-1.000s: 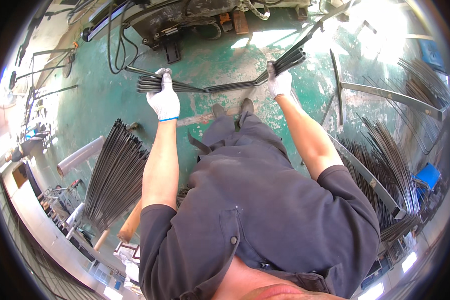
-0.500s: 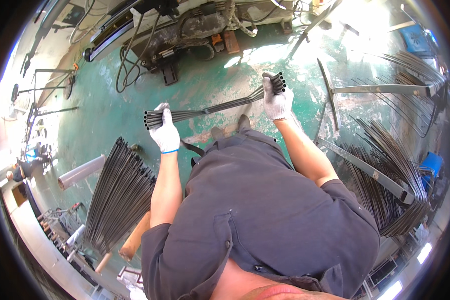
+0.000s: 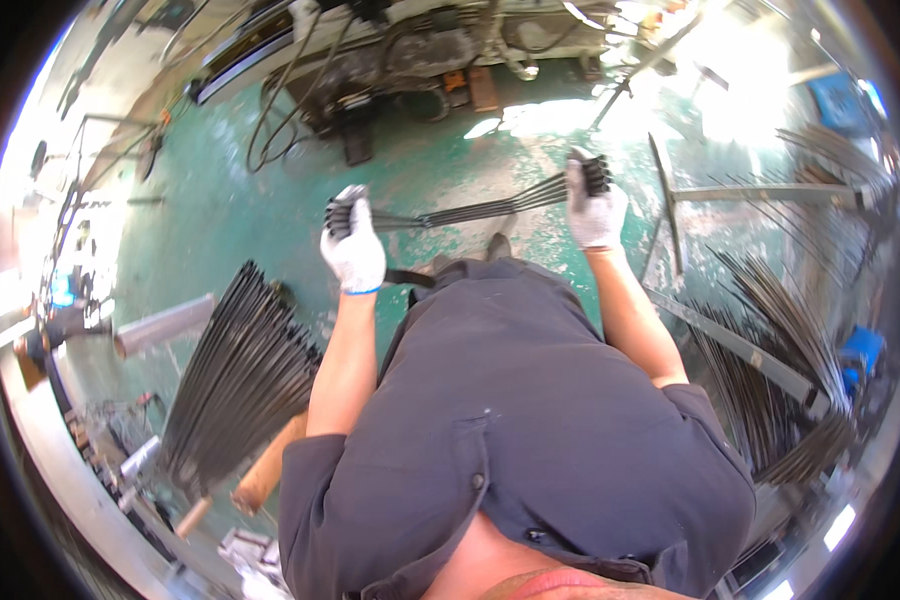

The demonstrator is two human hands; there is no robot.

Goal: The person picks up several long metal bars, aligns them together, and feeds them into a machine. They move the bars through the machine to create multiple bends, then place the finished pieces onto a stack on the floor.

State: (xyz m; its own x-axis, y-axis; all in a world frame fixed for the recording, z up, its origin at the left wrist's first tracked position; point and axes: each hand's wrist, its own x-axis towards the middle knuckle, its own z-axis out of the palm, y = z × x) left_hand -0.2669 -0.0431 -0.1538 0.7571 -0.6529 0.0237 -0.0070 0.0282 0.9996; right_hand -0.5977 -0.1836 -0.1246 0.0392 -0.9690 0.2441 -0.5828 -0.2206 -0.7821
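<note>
A small bundle of thin dark metal tubes point(image 3: 490, 210) spans the space in front of my body, held at both ends. My left hand point(image 3: 352, 245), in a white knitted glove with a blue cuff edge, is closed round the left end. Round the right end, which sits a little higher, my right hand point(image 3: 595, 208) is closed, gloved the same way. Several tube ends stick out past each hand. Along the middle the tubes lie close together and bend slightly; toward the right they fan apart.
A large stack of dark tubes point(image 3: 235, 380) lies at the left, beside a wrapped roll point(image 3: 165, 325) and a brown cardboard tube point(image 3: 268, 465). On the right, a metal rack point(image 3: 740, 345) holds more long tubes. Machinery with hanging cables point(image 3: 370, 85) stands ahead across the green floor point(image 3: 210, 200).
Both hands and the tube bundle have shifted to the right in the view. The left end has risen slightly, and the tube openings face me less. My grip on both ends stays.
</note>
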